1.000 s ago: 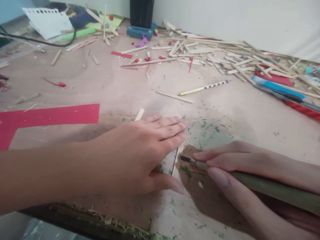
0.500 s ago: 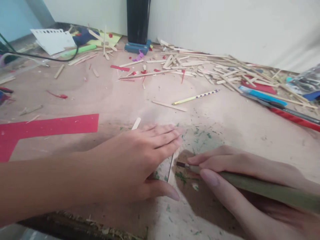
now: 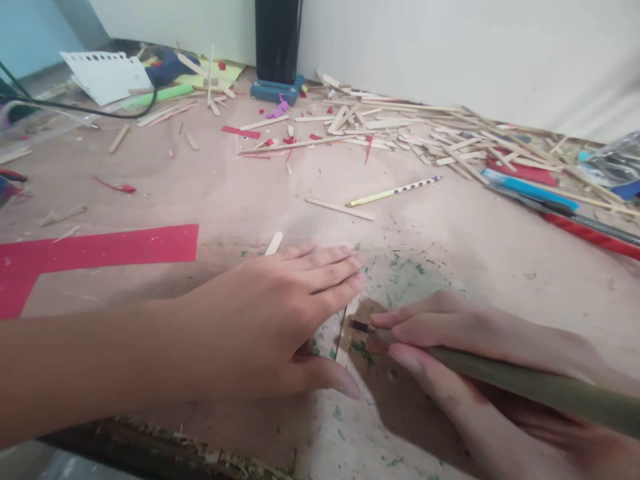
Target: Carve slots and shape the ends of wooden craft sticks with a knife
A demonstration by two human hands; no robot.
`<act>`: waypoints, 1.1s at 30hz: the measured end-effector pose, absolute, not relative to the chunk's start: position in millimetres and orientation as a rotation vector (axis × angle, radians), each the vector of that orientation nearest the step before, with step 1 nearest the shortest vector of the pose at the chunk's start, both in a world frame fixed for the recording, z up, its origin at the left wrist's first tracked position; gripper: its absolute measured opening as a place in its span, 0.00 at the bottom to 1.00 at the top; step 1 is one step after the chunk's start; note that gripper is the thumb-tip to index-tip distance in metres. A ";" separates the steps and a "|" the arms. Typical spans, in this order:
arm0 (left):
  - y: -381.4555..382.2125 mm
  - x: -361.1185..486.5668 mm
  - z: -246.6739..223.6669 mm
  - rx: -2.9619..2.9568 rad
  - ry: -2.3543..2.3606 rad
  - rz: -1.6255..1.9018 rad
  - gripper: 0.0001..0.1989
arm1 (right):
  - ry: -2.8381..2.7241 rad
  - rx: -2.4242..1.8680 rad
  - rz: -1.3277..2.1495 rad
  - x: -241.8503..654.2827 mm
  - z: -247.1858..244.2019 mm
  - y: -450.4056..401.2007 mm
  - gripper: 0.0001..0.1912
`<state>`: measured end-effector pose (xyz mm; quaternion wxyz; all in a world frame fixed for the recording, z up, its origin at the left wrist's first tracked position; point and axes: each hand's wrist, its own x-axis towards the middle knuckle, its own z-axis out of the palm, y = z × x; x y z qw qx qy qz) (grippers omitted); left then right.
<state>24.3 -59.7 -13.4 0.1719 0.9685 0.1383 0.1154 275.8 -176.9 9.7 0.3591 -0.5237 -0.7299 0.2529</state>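
My left hand [image 3: 300, 313] lies palm down on the wooden table [image 3: 240, 200], its fingers stretched out to the right and the thumb apart. A pale wooden stick [image 3: 273, 244] sticks out behind its wrist side; another thin strip [image 3: 345, 333] shows between its fingers and thumb. My right hand [image 3: 465, 353] is closed around a long greenish-brown handled tool [image 3: 505, 373] with a narrow dark tip. That tip is just right of the thin strip; whether it touches is unclear. Green shavings are scattered around both hands.
Red paper [image 3: 100, 250] lies at the left. A yellow pencil [image 3: 395, 191] and a loose stick [image 3: 340, 209] lie beyond the hands. Many wooden sticks [image 3: 395, 123] are heaped along the wall, with a blue pen [image 3: 530, 190] at the right and a black upright object [image 3: 278, 43] behind.
The right hand's fingers have shifted slightly left along the tool, and its tip sits marginally higher in view. The left hand has hardly moved.
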 end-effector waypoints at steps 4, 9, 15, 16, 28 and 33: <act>-59.3 24.4 -15.4 2.749 0.404 0.376 0.47 | -1.831 -1.347 0.600 273.1 7.2 -179.3 0.08; -61.2 22.1 -14.4 2.795 0.397 0.344 0.47 | -1.801 -1.361 0.530 272.5 10.7 -177.9 0.14; -61.2 22.4 -16.5 2.768 0.417 0.349 0.47 | -1.840 -1.351 0.446 275.4 15.6 -172.4 0.07; -60.8 22.8 -16.6 2.771 0.421 0.346 0.47 | -1.865 -1.345 0.450 275.3 16.3 -171.5 0.06; -61.1 22.6 -14.1 2.791 0.446 0.312 0.47 | -1.897 -1.310 0.543 275.7 11.3 -171.7 0.11; -60.0 22.8 -12.4 2.775 0.417 0.258 0.48 | -1.763 -1.290 0.786 276.8 8.6 -164.9 0.07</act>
